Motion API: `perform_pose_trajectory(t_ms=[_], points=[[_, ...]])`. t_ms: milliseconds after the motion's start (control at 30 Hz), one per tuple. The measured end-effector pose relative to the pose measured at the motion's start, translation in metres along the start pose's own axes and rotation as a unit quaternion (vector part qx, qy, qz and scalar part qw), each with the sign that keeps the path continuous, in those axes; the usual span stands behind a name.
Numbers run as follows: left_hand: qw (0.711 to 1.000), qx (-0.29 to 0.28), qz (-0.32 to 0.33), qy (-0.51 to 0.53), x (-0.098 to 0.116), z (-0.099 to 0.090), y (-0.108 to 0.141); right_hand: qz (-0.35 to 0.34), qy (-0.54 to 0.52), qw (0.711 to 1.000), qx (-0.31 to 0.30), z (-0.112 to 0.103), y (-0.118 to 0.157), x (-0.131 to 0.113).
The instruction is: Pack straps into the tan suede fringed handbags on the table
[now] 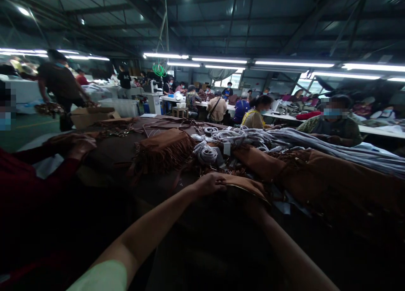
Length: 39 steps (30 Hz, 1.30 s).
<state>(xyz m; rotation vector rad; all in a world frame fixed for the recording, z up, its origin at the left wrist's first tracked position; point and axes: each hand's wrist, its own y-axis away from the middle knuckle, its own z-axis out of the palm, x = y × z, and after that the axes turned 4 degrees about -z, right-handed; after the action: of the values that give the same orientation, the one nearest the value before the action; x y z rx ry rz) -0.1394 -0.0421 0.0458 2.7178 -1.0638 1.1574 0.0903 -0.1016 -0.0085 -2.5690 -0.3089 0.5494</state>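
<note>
A brown bag (245, 182) with a zipper along its edge is in front of me at the near side of the table. My left hand (209, 184) pinches its left end between the fingers. At the bag's lower right is my right hand (255, 208), dark, its fingers hidden by the bag and shadow. Just beyond lie a fringed brown bag (163, 149), a coiled grey wrapped strap (207, 154) and another brown bag (261, 162).
A dark table (110, 156) spreads ahead, with long grey wrapped straps (332, 145) and more brown bags (344, 172) at right. A person's hands (82, 145) work at the left. An open cardboard box (91, 117) stands beyond; people sit behind.
</note>
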Motion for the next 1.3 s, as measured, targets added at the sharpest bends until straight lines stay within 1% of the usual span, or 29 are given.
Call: perform_pose_trajectory(t_ms=[67, 133, 167, 233, 267, 333, 367, 433, 533, 600, 667, 733, 800, 833, 900, 933, 967, 1000, 1033, 1067, 1100, 1133, 1167, 1200, 1267, 1300], points=[[0.997, 0.030, -0.068, 0.030, -0.012, -0.006, 0.013, 0.004, 0.054, 0.998, -0.019, -0.001, 0.007, -0.006], [0.990, 0.052, -0.122, 0.046, -0.021, -0.008, 0.027, -0.002, 0.112, 0.993, -0.028, 0.000, 0.016, -0.026], [0.988, 0.054, -0.132, 0.055, -0.025, -0.007, 0.034, -0.009, 0.125, 0.992, -0.024, 0.001, 0.020, -0.040], [0.987, 0.052, -0.129, 0.079, -0.028, -0.004, 0.042, -0.023, 0.119, 0.993, -0.004, 0.005, 0.025, -0.072], [0.987, 0.055, -0.123, 0.091, -0.029, -0.003, 0.045, -0.024, 0.107, 0.994, -0.008, 0.009, 0.025, -0.087], [0.985, 0.060, -0.116, 0.112, -0.028, -0.002, 0.046, 0.000, 0.093, 0.995, -0.043, 0.015, 0.021, -0.113], [0.984, 0.057, -0.117, 0.120, -0.027, -0.002, 0.046, 0.020, 0.090, 0.994, -0.063, 0.018, 0.018, -0.122], [0.984, 0.035, -0.117, 0.131, -0.025, -0.006, 0.046, 0.058, 0.084, 0.990, -0.098, 0.019, 0.010, -0.133], [0.983, -0.020, -0.120, 0.136, -0.023, -0.010, 0.049, 0.081, 0.077, 0.982, -0.152, 0.014, 0.001, -0.135], [0.988, -0.040, -0.118, 0.094, -0.021, -0.011, 0.052, 0.087, 0.095, 0.971, -0.201, 0.008, -0.001, -0.131], [0.994, -0.026, -0.110, 0.002, -0.019, -0.013, 0.055, 0.092, 0.119, 0.960, -0.237, -0.003, 0.001, -0.118], [0.990, 0.004, -0.105, -0.093, -0.019, -0.017, 0.058, 0.101, 0.139, 0.953, -0.249, -0.021, 0.008, -0.092], [0.981, 0.025, -0.113, -0.153, -0.021, -0.021, 0.059, 0.123, 0.162, 0.945, -0.256, -0.048, 0.019, -0.053], [0.978, 0.029, -0.117, -0.168, -0.022, -0.024, 0.060, 0.133, 0.170, 0.938, -0.272, -0.064, 0.025, -0.031], [0.977, 0.024, -0.120, -0.177, -0.024, -0.026, 0.060, 0.169, 0.217, 0.926, -0.258, -0.095, 0.037, 0.007], [0.978, 0.018, -0.117, -0.174, -0.024, -0.026, 0.060, 0.195, 0.221, 0.915, -0.276, -0.108, 0.041, 0.019], [0.980, 0.014, -0.111, -0.166, -0.023, -0.025, 0.060, 0.210, 0.231, 0.909, -0.277, -0.117, 0.044, 0.025], [0.982, 0.011, -0.104, -0.157, -0.022, -0.025, 0.059, 0.204, 0.245, 0.914, -0.252, -0.122, 0.046, 0.023], [0.985, 0.009, -0.096, -0.146, -0.019, -0.024, 0.058, 0.181, 0.256, 0.926, -0.211, -0.122, 0.045, 0.016], [0.987, 0.008, -0.090, -0.136, -0.016, -0.025, 0.057, 0.136, 0.266, 0.943, -0.149, -0.116, 0.042, 0.003], [0.988, 0.005, -0.085, -0.127, -0.013, -0.026, 0.055, 0.093, 0.263, 0.955, -0.097, -0.106, 0.036, -0.012], [0.990, -0.003, -0.080, -0.119, -0.009, -0.029, 0.053, 0.053, 0.248, 0.965, -0.068, -0.092, 0.029, -0.027], [0.991, -0.015, -0.074, -0.109, -0.005, -0.032, 0.051, 0.005, 0.229, 0.971, -0.066, -0.077, 0.020, -0.041], [0.992, -0.028, -0.067, -0.099, 0.000, -0.036, 0.049, -0.032, 0.217, 0.973, -0.077, -0.061, 0.011, -0.052], [0.995, -0.048, -0.053, -0.075, 0.010, -0.045, 0.045, -0.059, 0.211, 0.969, -0.114, -0.037, -0.006, -0.065], [0.996, -0.051, -0.051, -0.059, 0.016, -0.049, 0.043, -0.067, 0.211, 0.966, -0.131, -0.032, -0.013, -0.067]])
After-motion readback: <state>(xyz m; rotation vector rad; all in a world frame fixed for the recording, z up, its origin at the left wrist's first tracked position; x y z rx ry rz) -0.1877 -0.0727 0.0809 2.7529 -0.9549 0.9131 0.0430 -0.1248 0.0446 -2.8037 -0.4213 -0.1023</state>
